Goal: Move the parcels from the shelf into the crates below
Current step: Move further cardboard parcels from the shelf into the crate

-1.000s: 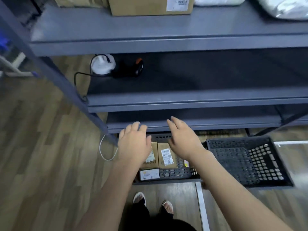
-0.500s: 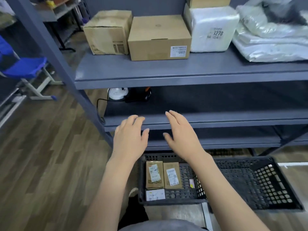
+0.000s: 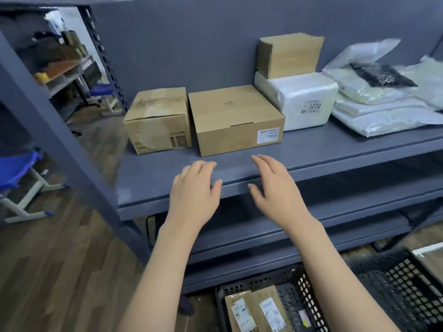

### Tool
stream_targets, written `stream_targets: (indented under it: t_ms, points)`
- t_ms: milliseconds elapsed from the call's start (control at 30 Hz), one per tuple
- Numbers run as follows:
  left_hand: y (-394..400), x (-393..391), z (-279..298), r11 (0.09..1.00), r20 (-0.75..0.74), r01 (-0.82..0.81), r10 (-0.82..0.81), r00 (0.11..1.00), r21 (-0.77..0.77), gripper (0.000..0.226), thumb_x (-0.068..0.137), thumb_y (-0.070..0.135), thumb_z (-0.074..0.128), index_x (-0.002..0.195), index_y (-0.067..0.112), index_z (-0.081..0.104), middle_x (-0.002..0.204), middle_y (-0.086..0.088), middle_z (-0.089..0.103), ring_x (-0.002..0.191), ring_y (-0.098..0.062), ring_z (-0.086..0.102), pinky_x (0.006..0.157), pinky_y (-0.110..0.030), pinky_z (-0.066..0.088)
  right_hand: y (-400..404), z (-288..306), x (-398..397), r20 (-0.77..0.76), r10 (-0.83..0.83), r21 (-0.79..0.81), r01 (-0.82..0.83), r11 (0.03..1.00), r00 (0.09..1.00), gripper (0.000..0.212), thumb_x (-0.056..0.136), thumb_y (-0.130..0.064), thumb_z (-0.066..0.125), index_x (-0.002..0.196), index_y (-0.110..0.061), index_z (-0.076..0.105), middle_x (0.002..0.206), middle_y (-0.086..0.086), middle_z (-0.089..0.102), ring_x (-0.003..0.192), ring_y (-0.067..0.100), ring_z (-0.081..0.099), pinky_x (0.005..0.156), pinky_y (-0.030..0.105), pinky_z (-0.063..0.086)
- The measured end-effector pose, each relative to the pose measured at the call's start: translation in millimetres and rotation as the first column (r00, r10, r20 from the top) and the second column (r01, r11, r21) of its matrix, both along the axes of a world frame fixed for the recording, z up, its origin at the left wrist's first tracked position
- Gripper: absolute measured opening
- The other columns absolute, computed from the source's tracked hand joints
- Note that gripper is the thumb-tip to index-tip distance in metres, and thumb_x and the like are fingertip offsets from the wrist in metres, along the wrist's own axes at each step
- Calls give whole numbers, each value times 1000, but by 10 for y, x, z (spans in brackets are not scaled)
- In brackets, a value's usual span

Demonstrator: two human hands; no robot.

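On the grey shelf (image 3: 323, 149) stand a worn cardboard box (image 3: 158, 119) at the left, a wider flat cardboard box (image 3: 236, 118) beside it, a white wrapped parcel (image 3: 297, 99) with a small brown box (image 3: 290, 57) on top, and plastic bags (image 3: 381, 101) at the right. My left hand (image 3: 195, 194) and my right hand (image 3: 275, 188) hover open and empty over the shelf's front edge, just short of the wide box. Below, a black crate (image 3: 294, 286) holds two brown parcels (image 3: 256, 310).
A second black crate (image 3: 402, 286) sits at the lower right on the wooden floor. The shelf's slanted grey upright (image 3: 60, 144) runs down the left. A blue chair (image 3: 16, 171) and other racks stand further left. Two lower shelf boards lie under my hands.
Both hands have risen from just above the crate to the upper shelf's front edge, and my view has tilted up, bringing the parcels on the shelf into sight.
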State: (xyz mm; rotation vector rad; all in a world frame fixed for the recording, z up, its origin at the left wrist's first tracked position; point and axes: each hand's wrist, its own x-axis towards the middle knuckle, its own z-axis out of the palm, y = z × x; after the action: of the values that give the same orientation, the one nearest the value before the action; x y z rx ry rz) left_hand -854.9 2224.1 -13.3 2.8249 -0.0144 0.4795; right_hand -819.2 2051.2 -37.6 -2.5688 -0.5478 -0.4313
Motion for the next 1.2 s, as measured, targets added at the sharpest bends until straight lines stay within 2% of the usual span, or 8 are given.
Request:
stream_targets:
  t_ms: [233, 433, 500, 600, 767, 967, 1100, 1200]
  points:
    - [579, 414, 149, 999, 19, -32, 33, 999, -15, 47, 93, 31, 54, 137, 19, 43, 138, 2, 44, 127, -20, 38, 103, -35, 30, 296, 190, 375, 29, 4, -110, 0, 994, 1000, 62, 87, -17, 62, 143, -3, 38, 144, 11, 41, 132, 28, 37, 110, 31, 27]
    - [1108, 762, 569, 972, -1, -231, 232, 973, 48, 64, 85, 35, 65, 141, 19, 37, 141, -6, 38, 129, -31, 34, 104, -45, 32, 678, 564, 970, 34, 123, -294, -108, 950, 992, 69, 89, -34, 60, 146, -9, 30, 149, 9, 33, 129, 31, 38, 106, 39, 33]
    - [1255, 879, 704, 953, -65, -296, 300, 952, 65, 74, 81, 37, 70, 143, 19, 33, 143, -9, 35, 129, -33, 32, 105, -46, 31, 839, 689, 1197, 31, 165, -333, -145, 932, 986, 74, 89, -42, 58, 147, -9, 27, 150, 8, 31, 132, 30, 35, 108, 38, 30]
    - [1416, 1084, 811, 933, -204, -347, 360, 910, 96, 85, 75, 38, 76, 143, 19, 29, 140, -11, 33, 129, -34, 31, 105, -45, 31, 1110, 869, 1490, 8, 216, -417, -193, 888, 976, 80, 85, -55, 59, 143, -7, 32, 146, 9, 36, 132, 29, 34, 109, 37, 28]
    - [1570, 1397, 839, 926, -363, -360, 375, 853, 110, 89, 67, 33, 83, 137, 15, 32, 131, -13, 37, 125, -33, 35, 103, -45, 36, 1505, 1008, 1800, -155, 196, -482, -247, 840, 968, 90, 68, -70, 65, 131, -10, 42, 134, 9, 46, 127, 28, 41, 102, 37, 36]
    - [1625, 1529, 816, 924, -446, -382, 351, 823, 21, 100, 64, 26, 85, 143, 18, 24, 132, -12, 37, 121, -33, 44, 96, -42, 41, 1678, 938, 1926, -306, 117, -454, -253, 854, 945, 98, 64, -71, 69, 133, -8, 41, 135, 9, 45, 128, 27, 40, 101, 38, 37]
    - [1627, 1521, 798, 909, -446, -414, 350, 824, -51, 111, 62, 24, 86, 147, 25, 15, 133, -11, 32, 121, -34, 42, 99, -46, 41, 1724, 860, 1896, -288, 119, -373, -225, 900, 950, 87, 73, -61, 70, 132, -4, 42, 132, 12, 45, 125, 29, 41, 99, 36, 39]
    - [1591, 1456, 789, 896, -392, -441, 384, 836, -61, 114, 68, 24, 84, 150, 23, 5, 137, -14, 26, 124, -36, 39, 101, -46, 38, 1716, 855, 1835, -209, 167, -282, -223, 933, 963, 78, 76, -52, 72, 129, -3, 42, 129, 13, 45, 123, 29, 41, 99, 35, 38]
